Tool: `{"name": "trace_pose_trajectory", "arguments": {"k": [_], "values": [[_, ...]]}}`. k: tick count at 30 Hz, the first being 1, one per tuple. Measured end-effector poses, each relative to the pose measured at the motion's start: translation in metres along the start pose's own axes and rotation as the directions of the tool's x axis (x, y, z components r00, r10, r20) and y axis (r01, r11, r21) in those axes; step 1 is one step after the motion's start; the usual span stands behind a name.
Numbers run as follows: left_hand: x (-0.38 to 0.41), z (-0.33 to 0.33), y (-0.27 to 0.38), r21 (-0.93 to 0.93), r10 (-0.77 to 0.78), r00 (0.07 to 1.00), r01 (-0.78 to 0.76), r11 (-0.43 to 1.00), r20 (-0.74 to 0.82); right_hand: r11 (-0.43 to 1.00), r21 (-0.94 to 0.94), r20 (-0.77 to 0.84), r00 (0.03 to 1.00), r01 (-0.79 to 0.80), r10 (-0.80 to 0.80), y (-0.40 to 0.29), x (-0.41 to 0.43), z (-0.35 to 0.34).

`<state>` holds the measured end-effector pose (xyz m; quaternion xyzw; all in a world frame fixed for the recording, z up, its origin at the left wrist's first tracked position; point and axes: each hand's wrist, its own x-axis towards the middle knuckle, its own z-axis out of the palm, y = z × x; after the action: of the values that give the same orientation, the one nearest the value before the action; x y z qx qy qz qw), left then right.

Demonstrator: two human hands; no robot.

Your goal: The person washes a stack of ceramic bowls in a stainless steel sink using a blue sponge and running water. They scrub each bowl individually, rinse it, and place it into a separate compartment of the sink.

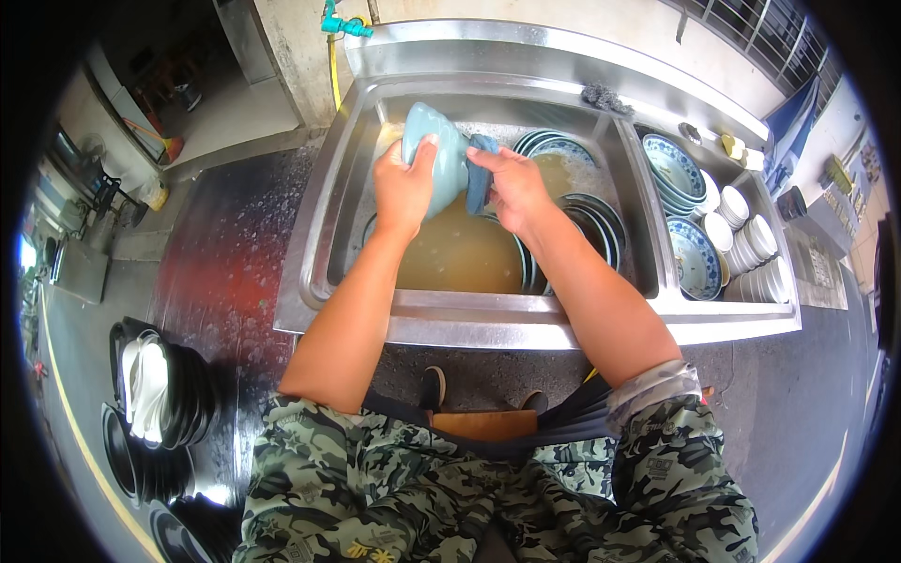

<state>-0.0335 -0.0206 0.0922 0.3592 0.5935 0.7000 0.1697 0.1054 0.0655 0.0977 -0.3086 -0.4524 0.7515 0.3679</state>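
Note:
Over the large basin of a stainless steel sink (486, 307), my left hand (405, 184) grips the rim of a pale blue-green bowl (431, 134), which is tipped on its side. My right hand (516, 184) pinches a folded blue-grey cloth or scouring pad (481, 174) close against the bowl's right side; I cannot tell whether it touches. Cloudy brownish water (457, 253) fills the basin below. Stacked bowls with blue patterned insides (561, 149) stand in the water at the back right. More dark-rimmed dishes (597, 225) lean under my right forearm, partly hidden by it.
Right of the divider, a smaller basin holds patterned bowls (674, 169) and stacked white cups or small bowls (752, 239). A steel wool scourer (607, 98) rests on the back ledge. A teal tap (345, 24) is at the back left. Black dishes (186, 394) are stacked at lower left.

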Motion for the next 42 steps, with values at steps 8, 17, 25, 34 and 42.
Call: {"name": "trace_pose_trajectory", "arguments": {"k": [8, 17, 25, 34, 42], "values": [[-0.005, 0.008, -0.003, 0.032, 0.048, 0.991, -0.052, 0.998, 0.123, 0.976, 0.160, -0.008, 0.989, -0.148, 0.151, 0.011, 0.027, -0.020], [0.008, -0.009, -0.001, -0.285, -0.221, 0.974, 0.201, 0.937, -0.040, 0.856, -0.505, 0.222, 0.975, 0.114, 0.001, -0.003, 0.008, -0.014], [0.010, -0.012, 0.009, -0.398, -0.381, 0.923, 0.331, 0.856, -0.051, 0.285, -0.706, 0.346, 0.666, 0.649, -0.661, 0.015, -0.006, 0.000], [0.007, -0.006, 0.002, -0.253, -0.234, 0.969, 0.207, 0.945, -0.080, 0.087, -0.704, 0.449, 0.537, 0.705, -0.715, 0.020, 0.000, -0.006], [0.008, -0.010, 0.005, -0.291, -0.262, 0.959, 0.222, 0.931, -0.108, -0.126, -0.674, 0.582, 0.417, 0.728, -0.698, 0.028, -0.015, 0.017]]}}
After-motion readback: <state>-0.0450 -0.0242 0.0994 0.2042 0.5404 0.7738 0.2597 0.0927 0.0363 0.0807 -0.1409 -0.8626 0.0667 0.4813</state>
